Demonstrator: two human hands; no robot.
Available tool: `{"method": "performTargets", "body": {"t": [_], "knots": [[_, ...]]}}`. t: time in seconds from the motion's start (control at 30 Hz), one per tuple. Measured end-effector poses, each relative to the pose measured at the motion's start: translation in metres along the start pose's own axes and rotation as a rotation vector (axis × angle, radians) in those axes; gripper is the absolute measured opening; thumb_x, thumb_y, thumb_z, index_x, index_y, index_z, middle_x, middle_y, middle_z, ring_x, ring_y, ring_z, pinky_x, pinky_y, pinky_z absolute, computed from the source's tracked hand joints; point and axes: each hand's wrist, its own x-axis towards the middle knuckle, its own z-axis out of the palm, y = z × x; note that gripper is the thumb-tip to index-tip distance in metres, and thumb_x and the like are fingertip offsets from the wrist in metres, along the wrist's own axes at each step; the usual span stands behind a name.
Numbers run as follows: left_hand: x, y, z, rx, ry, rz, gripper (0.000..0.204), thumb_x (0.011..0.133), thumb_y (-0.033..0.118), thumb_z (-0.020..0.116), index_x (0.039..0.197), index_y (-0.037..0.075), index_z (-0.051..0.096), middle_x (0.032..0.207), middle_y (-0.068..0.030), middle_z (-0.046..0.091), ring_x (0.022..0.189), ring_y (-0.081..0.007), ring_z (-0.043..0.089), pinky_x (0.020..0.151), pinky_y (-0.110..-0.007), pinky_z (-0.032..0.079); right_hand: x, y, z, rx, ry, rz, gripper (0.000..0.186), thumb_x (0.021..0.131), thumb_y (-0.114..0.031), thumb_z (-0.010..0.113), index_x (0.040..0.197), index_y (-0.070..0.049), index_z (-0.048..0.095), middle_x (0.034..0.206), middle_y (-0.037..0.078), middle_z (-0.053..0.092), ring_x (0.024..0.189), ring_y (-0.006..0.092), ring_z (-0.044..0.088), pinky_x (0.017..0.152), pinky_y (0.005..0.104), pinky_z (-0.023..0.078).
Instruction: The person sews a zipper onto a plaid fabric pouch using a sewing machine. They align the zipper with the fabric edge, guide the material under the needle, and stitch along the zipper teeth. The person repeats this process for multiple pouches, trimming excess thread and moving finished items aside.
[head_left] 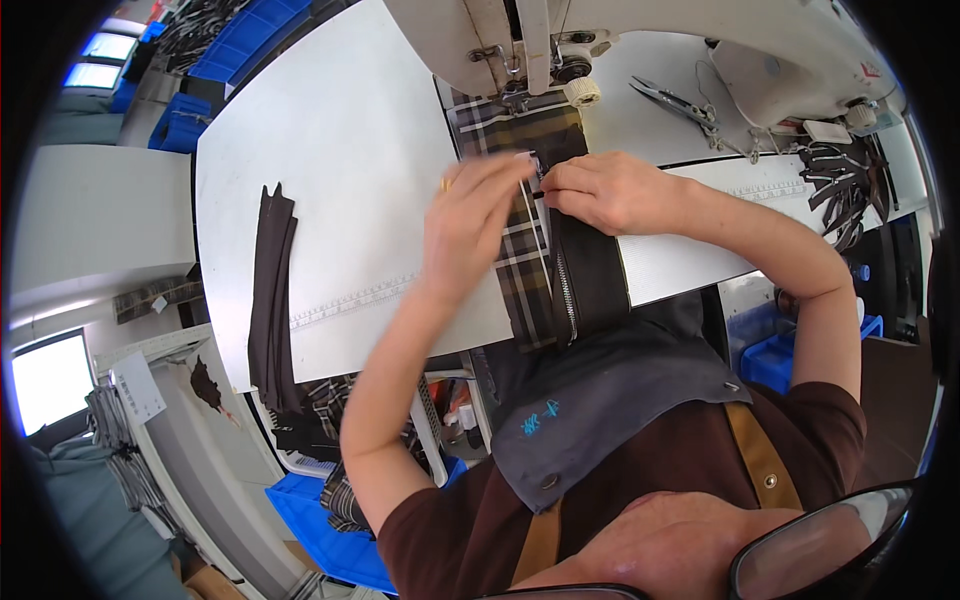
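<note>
A dark cloth panel and a plaid cloth piece lie side by side under the sewing machine. Between them runs a metal zipper, reaching down to the table's near edge. With thumb and fingers closed, my right hand pinches the zipper at its upper stretch, close to a small dark tab. My left hand is over the plaid cloth, its fingertips near the same spot. Motion smears its fingers, so I cannot tell what it grips. The machine's needle area is just beyond both hands.
Dark fabric strips lie on the left of the white table. Thread snips rest right of the machine. A bundle of cut strips hangs at the far right. Below the table's left side stands a blue bin.
</note>
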Motion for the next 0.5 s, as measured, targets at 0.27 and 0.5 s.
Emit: {"method": "performTargets", "body": {"t": [0.27,0.5], "knots": [[0.005,-0.039,0.015,0.546,-0.121,0.127,0.028,0.085,0.020,0.061,0.111,0.011,0.063,0.122,0.0029,0.059,0.113,-0.0221,0.050,0.098,-0.044,0.032,-0.007,-0.013,0.012,-0.034,0.126,0.155,0.016,0.071,-0.006,0.060,0.086,0.000,0.059,0.094,0.010,0.057,0.071,0.0235,0.060,0.058,0.0332,0.051],[0.041,-0.083,0.014,0.247,-0.179,-0.059,0.021,0.087,0.023,0.059,0.100,0.009,0.065,0.103,-0.0021,0.064,0.114,-0.0280,0.048,0.099,-0.057,0.027,0.003,0.024,0.009,-0.023,0.064,0.263,0.020,0.075,-0.003,0.056,0.095,-0.001,0.057,0.097,0.010,0.058,0.082,0.0270,0.061,0.065,0.0359,0.051]]}}
